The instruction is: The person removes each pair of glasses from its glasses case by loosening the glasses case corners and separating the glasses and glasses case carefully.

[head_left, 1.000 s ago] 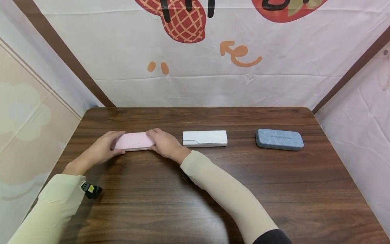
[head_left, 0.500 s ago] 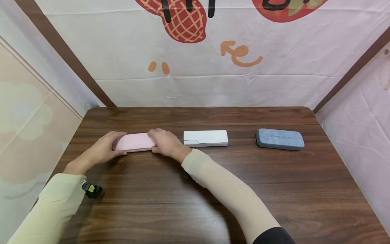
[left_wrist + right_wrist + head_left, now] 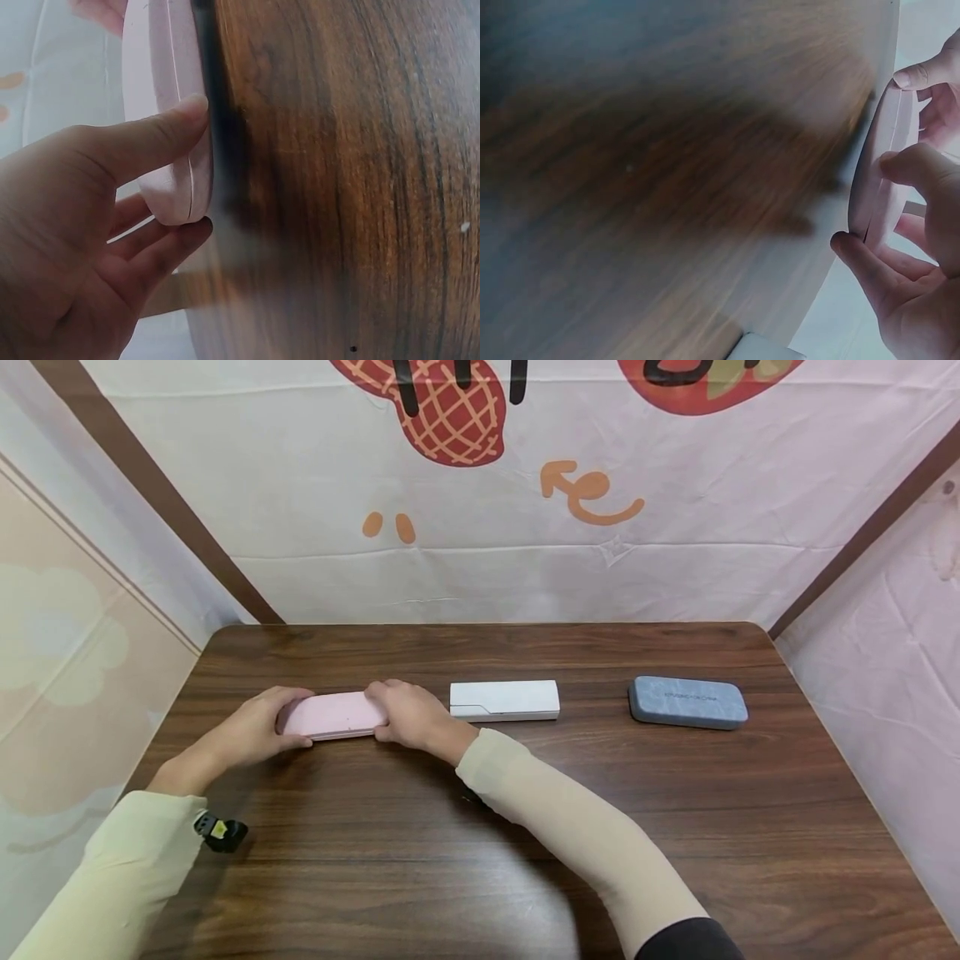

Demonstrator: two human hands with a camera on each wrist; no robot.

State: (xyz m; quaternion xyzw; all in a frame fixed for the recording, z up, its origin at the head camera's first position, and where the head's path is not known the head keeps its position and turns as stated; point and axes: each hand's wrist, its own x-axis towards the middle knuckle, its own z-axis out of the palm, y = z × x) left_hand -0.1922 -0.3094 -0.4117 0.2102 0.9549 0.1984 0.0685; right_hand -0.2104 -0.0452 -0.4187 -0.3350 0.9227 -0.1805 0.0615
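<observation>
A pink glasses case [image 3: 332, 715], its lid closed, is held lengthwise between my two hands at the left of the table. My left hand [image 3: 258, 727] grips its left end, with the thumb [image 3: 161, 139] on the near side across the seam. Round the right end curls my right hand [image 3: 412, 714], its thumb also on the near long side in the right wrist view. A dark shadow lies beside the case on the wood; how far it is off the table, I cannot tell. The fingers on the far side are partly hidden.
A white case [image 3: 504, 700] lies just right of my right hand. Farther right is a blue case [image 3: 687, 702] with small lettering on top. They lie on the brown wooden table [image 3: 420, 868], and a printed cloth [image 3: 480, 577] hangs behind its back edge.
Both hands have brought the pink glasses case slightly toward me and a little to the right. Their hold on its ends looks the same. The white and blue cases have stayed put.
</observation>
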